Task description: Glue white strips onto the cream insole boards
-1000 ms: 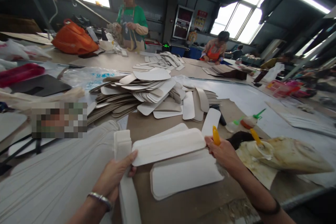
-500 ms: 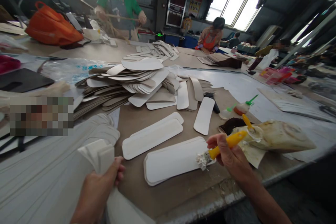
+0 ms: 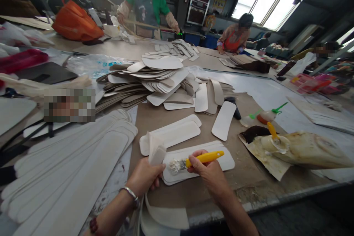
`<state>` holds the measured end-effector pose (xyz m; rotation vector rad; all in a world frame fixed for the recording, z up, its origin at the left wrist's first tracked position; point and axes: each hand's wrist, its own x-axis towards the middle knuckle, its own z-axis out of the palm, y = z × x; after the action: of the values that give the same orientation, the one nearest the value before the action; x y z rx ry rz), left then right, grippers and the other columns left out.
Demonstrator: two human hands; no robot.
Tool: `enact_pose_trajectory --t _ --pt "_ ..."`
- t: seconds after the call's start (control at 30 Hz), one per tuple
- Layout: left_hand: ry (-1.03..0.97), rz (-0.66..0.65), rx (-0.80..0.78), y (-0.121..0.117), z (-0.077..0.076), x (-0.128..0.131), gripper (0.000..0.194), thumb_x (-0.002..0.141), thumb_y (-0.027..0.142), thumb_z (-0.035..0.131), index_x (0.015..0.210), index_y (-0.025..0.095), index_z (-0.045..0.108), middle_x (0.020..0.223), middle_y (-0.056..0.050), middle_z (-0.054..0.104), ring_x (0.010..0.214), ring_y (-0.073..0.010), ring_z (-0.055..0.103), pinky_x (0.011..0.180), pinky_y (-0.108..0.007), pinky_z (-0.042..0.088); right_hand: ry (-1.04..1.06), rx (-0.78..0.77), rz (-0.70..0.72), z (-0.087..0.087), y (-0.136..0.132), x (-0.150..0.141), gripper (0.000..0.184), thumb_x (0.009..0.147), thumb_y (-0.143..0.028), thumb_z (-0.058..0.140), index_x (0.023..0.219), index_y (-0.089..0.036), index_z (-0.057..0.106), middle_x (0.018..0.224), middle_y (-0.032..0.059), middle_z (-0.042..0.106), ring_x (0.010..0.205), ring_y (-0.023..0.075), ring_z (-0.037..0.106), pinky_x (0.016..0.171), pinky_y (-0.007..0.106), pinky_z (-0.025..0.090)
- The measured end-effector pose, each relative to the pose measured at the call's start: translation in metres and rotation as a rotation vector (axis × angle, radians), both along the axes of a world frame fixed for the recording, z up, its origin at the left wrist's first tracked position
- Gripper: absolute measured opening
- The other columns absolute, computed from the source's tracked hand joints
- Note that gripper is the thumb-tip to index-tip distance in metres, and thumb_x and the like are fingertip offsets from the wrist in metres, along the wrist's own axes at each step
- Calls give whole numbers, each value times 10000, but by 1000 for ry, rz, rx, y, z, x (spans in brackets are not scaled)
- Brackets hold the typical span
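Observation:
My left hand (image 3: 146, 174) is closed around bent white card pieces (image 3: 157, 152). Their top ends rise above my fingers, and curved white pieces (image 3: 167, 217) hang below the hand. In my right hand (image 3: 208, 169) is a yellow-handled brush (image 3: 206, 158), gripped near its bristles. White paste clumps on the bristles, which rest against the left part of a round-cornered white panel (image 3: 221, 155) lying on one or more others. Just behind it lies another overlapping pair of white panels (image 3: 179, 134). A single white panel (image 3: 224, 121) lies farther right.
Long white panels (image 3: 83, 162) fan out at left. A heap of panels (image 3: 157, 81) stands at the back. On the right lie a paste-smeared bag (image 3: 312, 149) with a yellow handle (image 3: 272, 129) in its opening and small green-tipped bottles (image 3: 265, 117). Co-workers (image 3: 149, 3) stand beyond.
My left hand has moved right, carrying the bent card pieces from the fanned panels to the front panel's left end. The brush has gone left along that panel. The view has shifted.

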<state>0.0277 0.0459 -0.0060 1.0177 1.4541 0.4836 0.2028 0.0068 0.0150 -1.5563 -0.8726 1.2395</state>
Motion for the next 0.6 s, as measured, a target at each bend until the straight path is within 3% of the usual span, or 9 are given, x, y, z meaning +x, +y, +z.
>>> enact_pose_trajectory --t 0.17,0.3,0.43,0.53,0.6 --pt "-35 17 -3 -4 2 0 234 633 211 568 435 198 445 278 54 444 238 -89 382 284 -191 281 -308 23 -42 -3 -8 22 290 685 -463 635 733 -188 554 608 -5 581 597 183 587 586 291 456" --pt "-52 24 -4 -5 2 0 218 631 221 590 464 204 451 316 62 467 240 -101 415 272 -195 299 -547 -10 -130 5 -18 48 299 703 -479 610 778 -193 569 657 23 608 655 214 604 639 327 463" --pt "-71 17 -8 -5 0 -1 201 612 253 619 488 203 470 340 63 488 244 -113 435 266 -203 315 -436 18 -143 14 -22 33 305 697 -480 632 776 -194 566 662 35 626 648 217 615 618 322 480" --pt "-80 4 -18 -5 0 -3 222 604 280 625 478 198 462 319 60 473 244 -115 432 266 -204 315 -249 63 -67 10 -20 6 288 707 -472 632 744 -194 565 623 17 614 597 195 608 578 299 486" --pt "-87 -2 -23 -5 -1 -4 231 610 297 619 476 195 461 313 59 467 248 -111 429 273 -201 318 -260 83 -34 4 -18 3 288 714 -476 622 735 -195 563 609 7 603 589 187 600 571 292 480"
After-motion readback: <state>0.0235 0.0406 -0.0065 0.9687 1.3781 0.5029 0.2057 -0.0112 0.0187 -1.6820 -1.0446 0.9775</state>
